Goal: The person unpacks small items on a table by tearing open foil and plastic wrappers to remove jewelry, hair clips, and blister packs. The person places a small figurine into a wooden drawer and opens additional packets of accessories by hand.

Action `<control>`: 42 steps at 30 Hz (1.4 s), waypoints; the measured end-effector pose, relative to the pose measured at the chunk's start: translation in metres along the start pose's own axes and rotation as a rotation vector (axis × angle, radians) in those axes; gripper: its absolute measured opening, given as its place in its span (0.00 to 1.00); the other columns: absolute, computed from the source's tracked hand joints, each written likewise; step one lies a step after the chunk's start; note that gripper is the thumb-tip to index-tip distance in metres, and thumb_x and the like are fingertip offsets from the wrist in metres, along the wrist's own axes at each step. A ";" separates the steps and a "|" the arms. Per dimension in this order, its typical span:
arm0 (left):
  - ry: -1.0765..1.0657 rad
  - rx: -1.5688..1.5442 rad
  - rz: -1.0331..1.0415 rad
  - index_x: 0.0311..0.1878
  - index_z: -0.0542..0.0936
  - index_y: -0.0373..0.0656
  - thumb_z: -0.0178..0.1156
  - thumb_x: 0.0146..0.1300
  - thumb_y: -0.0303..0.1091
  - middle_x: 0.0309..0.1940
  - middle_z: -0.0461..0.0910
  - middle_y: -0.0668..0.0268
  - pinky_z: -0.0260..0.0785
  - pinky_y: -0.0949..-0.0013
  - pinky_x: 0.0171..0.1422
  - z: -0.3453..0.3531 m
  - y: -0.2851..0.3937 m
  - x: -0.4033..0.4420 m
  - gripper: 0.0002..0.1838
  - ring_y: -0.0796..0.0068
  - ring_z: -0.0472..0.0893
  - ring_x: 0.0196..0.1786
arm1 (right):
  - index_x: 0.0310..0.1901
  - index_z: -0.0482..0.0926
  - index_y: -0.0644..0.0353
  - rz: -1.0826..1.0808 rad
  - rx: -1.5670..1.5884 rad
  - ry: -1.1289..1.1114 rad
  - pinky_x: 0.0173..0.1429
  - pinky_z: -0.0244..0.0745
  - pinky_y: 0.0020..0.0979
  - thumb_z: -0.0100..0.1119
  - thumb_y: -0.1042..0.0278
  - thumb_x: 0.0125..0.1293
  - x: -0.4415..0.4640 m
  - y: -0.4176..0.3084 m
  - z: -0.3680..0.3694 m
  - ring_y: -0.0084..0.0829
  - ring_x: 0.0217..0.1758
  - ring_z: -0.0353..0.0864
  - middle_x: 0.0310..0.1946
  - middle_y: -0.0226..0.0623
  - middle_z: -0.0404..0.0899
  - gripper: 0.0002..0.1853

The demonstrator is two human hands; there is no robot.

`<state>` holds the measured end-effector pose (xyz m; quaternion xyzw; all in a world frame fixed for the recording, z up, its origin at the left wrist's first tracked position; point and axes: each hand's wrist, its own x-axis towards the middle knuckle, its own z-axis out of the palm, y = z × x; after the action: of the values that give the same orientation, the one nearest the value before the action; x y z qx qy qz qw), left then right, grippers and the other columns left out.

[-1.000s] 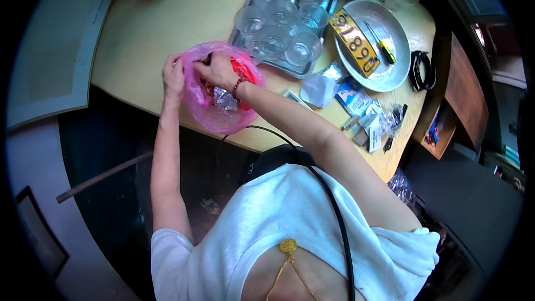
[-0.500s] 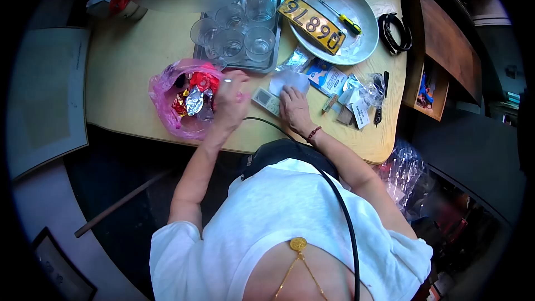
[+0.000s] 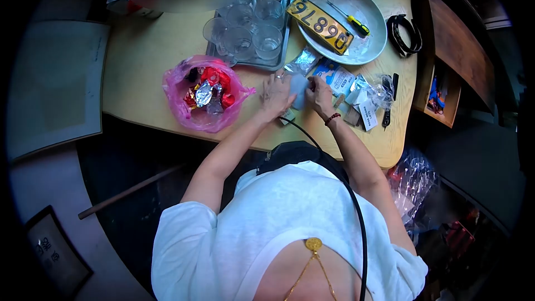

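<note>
Touches pale sheet (image 3: 299, 91) at left edge with left hand (image 3: 277, 93) | meets right edge with narrowed right hand (image 3: 319, 97) | cannot tell if either grips | lies between, equally near both, visible length running near to far

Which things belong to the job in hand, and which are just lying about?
Likely the job:
pale sheet, between left hand and right hand
pink bag, perhaps, with foil inside

Seemingly lying about:
clear cups
tray
yellow number plate
screwdriver
dish
</note>
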<state>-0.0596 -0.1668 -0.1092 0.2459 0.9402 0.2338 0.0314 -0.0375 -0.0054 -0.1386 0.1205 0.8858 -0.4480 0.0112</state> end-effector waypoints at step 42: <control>-0.087 -1.660 -0.479 0.40 0.75 0.42 0.61 0.56 0.33 0.33 0.78 0.70 0.68 0.76 0.39 -0.035 0.148 0.008 0.10 0.82 0.76 0.34 | 0.31 0.80 0.64 0.116 0.749 -0.315 0.31 0.69 0.22 0.65 0.71 0.53 -0.064 -0.029 -0.184 0.19 0.28 0.75 0.30 0.33 0.79 0.07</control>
<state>-0.0066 -0.0641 -0.0108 -0.0526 0.4897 0.8222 0.2854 0.0339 0.1117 0.0032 0.0961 0.6407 -0.7510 0.1273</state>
